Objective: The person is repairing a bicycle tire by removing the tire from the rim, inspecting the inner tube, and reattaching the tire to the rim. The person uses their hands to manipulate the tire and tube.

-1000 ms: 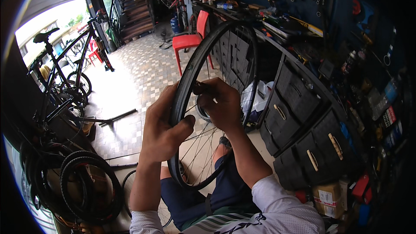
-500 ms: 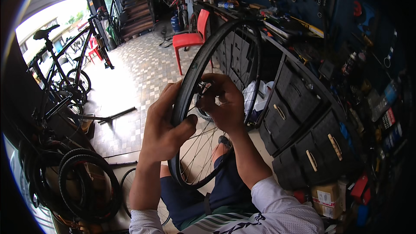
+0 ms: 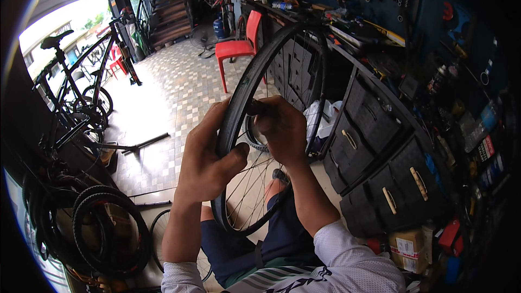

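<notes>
Around the wheel (image 3: pixel 230 121), the clasping left hand (image 3: pixel 205 163) could slacken, tipping it; what the right hand (image 3: pixel 286 131) holds is unclear.

Blown-out daylight from the left opening (image 3: pixel 68 17), glare on floor (image 3: pixel 142 100), dim right side, bent edges.

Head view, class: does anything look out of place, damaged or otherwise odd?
At the left, the black bicycle looks odd: its fork ends with no wheel fitted, so it seems incomplete. The spoked wheel gripped by the left hand shows no obvious damage, though the right hand hides part.
</notes>
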Tool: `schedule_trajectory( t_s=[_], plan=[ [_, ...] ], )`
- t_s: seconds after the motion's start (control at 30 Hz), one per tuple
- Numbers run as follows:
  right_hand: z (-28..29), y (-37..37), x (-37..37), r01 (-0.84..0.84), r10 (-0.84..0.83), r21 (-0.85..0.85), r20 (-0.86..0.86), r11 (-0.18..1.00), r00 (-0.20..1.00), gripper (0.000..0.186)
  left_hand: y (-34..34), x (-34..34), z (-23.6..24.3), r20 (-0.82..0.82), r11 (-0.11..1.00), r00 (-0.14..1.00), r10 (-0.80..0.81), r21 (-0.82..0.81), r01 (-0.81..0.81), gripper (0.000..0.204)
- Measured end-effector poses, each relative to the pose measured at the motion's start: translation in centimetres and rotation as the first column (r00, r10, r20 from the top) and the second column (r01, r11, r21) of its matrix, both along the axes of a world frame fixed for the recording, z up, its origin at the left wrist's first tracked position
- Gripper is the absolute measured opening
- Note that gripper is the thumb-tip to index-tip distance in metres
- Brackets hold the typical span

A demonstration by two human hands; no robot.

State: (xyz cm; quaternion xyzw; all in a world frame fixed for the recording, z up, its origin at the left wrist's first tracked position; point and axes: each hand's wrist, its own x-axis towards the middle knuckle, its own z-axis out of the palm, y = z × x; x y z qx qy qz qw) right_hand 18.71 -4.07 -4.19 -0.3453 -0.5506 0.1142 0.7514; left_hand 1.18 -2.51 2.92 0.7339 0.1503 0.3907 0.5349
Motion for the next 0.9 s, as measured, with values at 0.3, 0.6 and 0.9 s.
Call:
schedule_trajectory(
  t_s=[0.3,0.6,0.9],
  plan=[
    [0.7,0.5,-0.9,-0.021,0.032,0.041,-0.274,0.999,0.961,0.021,1.5,0.2,-0.8,0.027,0.958,0.999,0.032,0.285,-0.039,0.066],
    [-0.3,0.1,-0.1,0.051,-0.053,0.079,0.02,0.996,0.998,0.045,0.0,0.1,0.3,0.013,0.999,1.0,-0.003,0.039,0.003,0.066],
    [2.0,-0.3,2.3,-0.181,0.163,-0.102,-0.163,0.978,0.973,0.022,1.0,1.0,0.4,-0.009,0.983,1.0,0.026,0.183,-0.024,0.067]
  ],
)
